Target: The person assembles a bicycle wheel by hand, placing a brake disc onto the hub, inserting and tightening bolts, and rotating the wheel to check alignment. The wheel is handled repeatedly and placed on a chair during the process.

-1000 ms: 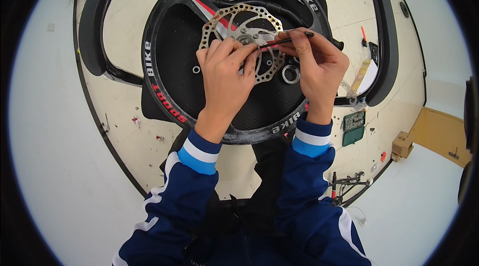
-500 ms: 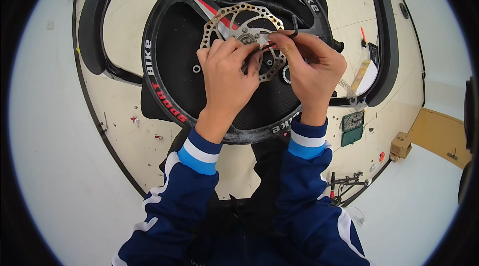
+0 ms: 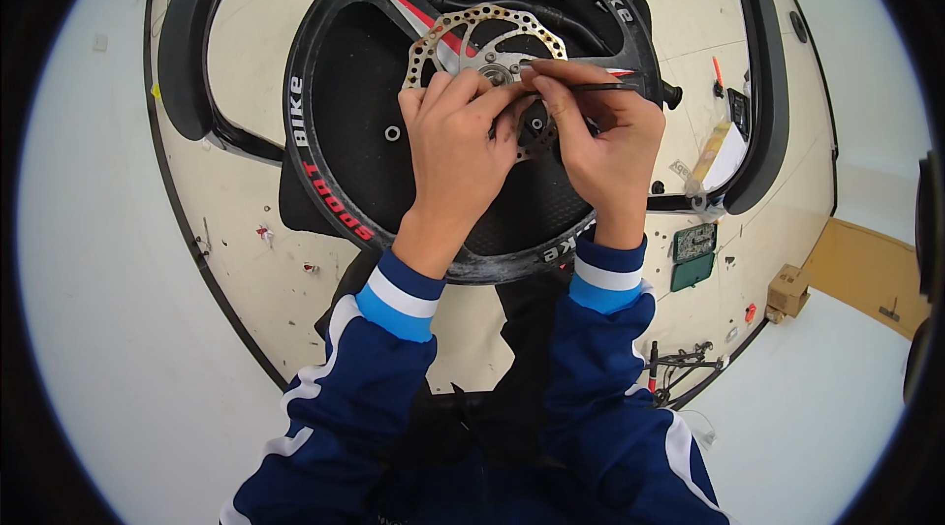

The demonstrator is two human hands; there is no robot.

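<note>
Black slim tool [image 3: 604, 87] pinched in the right hand [image 3: 612, 136], at the right of a silver perforated disc [image 3: 504, 60] on a black wheel [image 3: 502, 268], left hand [image 3: 459, 139] curled close beside, whether it clamps anything cannot be told

The thin black tool [image 3: 604, 86] is held sideways near the round, perforated metal disc [image 3: 508, 60], which lies on the black wheel [image 3: 304, 163].

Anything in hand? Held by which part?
Right hand: thin black rod-like tool, pinched along its shaft, one end jutting out. Left hand: can't tell, fingertips hidden.
</note>
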